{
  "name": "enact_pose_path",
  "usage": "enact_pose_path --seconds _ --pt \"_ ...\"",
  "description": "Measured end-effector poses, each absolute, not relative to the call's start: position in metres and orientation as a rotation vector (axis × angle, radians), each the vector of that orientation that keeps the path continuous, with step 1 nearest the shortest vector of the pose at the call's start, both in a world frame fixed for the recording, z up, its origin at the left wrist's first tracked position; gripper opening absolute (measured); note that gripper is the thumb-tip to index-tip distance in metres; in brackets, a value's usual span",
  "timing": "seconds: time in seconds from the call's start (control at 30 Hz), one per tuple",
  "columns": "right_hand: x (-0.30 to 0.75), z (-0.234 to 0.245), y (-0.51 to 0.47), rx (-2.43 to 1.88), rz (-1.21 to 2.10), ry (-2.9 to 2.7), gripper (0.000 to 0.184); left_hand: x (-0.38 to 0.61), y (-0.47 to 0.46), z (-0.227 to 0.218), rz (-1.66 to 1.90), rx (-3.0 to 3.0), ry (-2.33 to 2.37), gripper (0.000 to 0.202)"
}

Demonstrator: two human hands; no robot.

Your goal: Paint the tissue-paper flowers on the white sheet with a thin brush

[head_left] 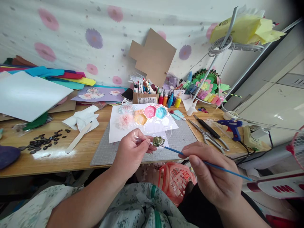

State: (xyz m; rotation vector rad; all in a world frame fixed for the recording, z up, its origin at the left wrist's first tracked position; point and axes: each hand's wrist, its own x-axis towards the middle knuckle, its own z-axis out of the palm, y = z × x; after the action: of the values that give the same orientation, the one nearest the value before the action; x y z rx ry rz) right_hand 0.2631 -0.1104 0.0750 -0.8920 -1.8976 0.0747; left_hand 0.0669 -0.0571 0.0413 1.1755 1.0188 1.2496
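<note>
Because the right hand pinches the blue brush well behind its tip, a wobble could daub the left hand, whose fingers pinch the green piece by the tabletop's near edge; slackening could drop it short of the palette

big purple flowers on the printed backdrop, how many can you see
2. One purple flower is on the left half of the backdrop; the other purple flower is just right of the brown cardboard, which may hide more.
</note>
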Motion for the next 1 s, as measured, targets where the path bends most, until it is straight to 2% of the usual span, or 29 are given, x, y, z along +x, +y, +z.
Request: enact_pose_path --seconds 0.37,0.8,1.0 --pt "0.265 0.056 -0.102 -1.011 0.187 -1.545 0.01 0.065 -0.058 0.039 1.269 1.176 1.027 0.018" --pt "0.265 0.05 -0.097 -0.958 0.326 -1.449 0.006 0.065 -0.06 0.041 1.27 1.125 1.019 0.018" --pt "0.262 0.052 -0.087 -0.886 0.561 -1.141 0.025 0.056 -0.059 0.046 1.213 1.004 0.976 0.023"
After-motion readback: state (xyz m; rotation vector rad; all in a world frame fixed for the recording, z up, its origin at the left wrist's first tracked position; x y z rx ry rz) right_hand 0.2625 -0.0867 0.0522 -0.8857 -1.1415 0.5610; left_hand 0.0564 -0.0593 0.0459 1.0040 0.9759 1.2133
